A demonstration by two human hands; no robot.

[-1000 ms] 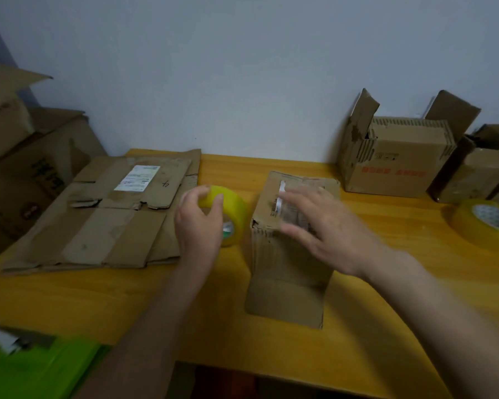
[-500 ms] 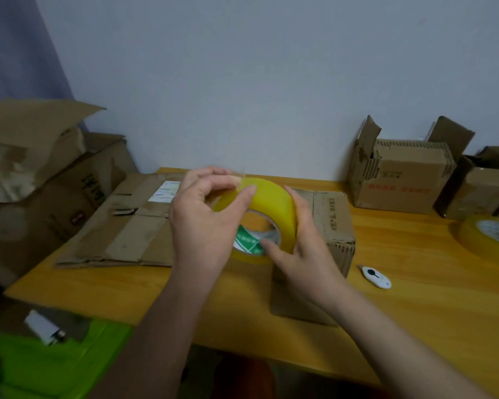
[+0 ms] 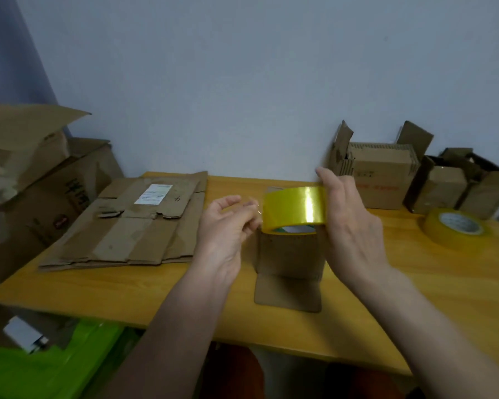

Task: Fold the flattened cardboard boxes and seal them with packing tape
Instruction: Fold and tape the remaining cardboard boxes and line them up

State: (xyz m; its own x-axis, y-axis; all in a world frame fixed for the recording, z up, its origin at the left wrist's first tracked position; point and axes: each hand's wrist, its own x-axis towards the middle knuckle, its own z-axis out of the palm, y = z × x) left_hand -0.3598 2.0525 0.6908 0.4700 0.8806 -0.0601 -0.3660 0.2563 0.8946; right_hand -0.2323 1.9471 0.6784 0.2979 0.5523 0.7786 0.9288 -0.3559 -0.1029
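We see the tape roll [image 3: 296, 209] held up in the middle of the frame, above the surface [image 3: 432, 286], with its broad yellow band facing us. The right hand [image 3: 349, 226] grips it from the right side, fingers pointing up behind the roll and the thumb seemingly hidden by it. The left hand [image 3: 228, 226] sits just left of the roll, its fingers curled with thumb and fingertips drawn together at the roll's left edge; we think they pinch the loose clear end of the tape, but the strip is too faint to be sure.

Directly below and behind the roll stands the box [image 3: 290, 254] being worked on, upright on the surface, with one flap lying flat toward us. The right hand covers part of its right side without visibly touching it.

To the left of centre lies a stack of flat boxes [image 3: 133, 223], one bearing a white label. At the upper right, against the wall, stand folded boxes [image 3: 382, 180] with their flaps up. A second roll [image 3: 455, 230] lies flat at the right edge of the surface. At the far left, off the surface, large open cartons [image 3: 26, 180] lean together, and something bright green [image 3: 41, 370] fills the lower left corner.
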